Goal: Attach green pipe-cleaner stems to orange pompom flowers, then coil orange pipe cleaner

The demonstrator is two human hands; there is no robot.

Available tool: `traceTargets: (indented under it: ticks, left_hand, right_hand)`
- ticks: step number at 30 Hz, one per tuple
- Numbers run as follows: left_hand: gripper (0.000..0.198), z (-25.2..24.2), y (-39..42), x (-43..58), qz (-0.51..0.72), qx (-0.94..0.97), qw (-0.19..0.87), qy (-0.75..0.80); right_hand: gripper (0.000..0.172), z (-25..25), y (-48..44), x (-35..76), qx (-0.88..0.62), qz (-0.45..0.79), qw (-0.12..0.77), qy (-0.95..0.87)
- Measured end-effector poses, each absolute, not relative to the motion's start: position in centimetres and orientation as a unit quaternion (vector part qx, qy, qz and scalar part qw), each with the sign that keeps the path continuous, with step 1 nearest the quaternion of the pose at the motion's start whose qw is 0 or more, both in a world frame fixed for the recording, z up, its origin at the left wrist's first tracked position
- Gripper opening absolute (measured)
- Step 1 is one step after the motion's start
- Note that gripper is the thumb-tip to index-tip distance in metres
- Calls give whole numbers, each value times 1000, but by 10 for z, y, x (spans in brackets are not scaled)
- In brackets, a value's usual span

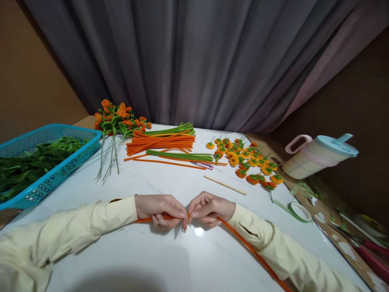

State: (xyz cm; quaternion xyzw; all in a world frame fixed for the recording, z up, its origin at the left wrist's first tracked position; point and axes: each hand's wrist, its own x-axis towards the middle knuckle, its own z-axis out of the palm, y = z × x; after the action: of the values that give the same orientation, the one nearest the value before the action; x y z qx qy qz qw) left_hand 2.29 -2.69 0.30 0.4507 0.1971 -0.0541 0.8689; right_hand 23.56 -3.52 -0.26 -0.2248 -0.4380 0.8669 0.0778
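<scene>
My left hand and my right hand meet fingertip to fingertip above the white tabletop. Both are closed in a pinch on orange pipe cleaners. One long end runs from my right hand beneath the right forearm to the bottom edge, and another stretch shows below my left wrist. A small orange piece shows between the fingertips; how it is bent or joined there is hidden by the fingers. Beyond the hands lie a pile of orange pipe cleaners and a thin wooden stick.
Green pipe cleaners lie by the orange pile. Orange flowers on stems are at the back left, yellow and orange flower heads at right. A blue basket holds green leaves. Green tape, a tumbler and red-handled pliers sit rightward.
</scene>
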Motion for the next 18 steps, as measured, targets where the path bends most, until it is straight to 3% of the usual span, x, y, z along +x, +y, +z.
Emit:
traceTargets:
  ticks: [4, 18]
  left_hand:
    - [21, 5, -28, 23, -50, 438, 879, 183]
    - [20, 1, -29, 22, -46, 423, 886, 185]
  right_hand:
    - [22, 0, -36, 236, -197, 872, 36, -447]
    - [28, -8, -37, 232, -165, 890, 39, -424]
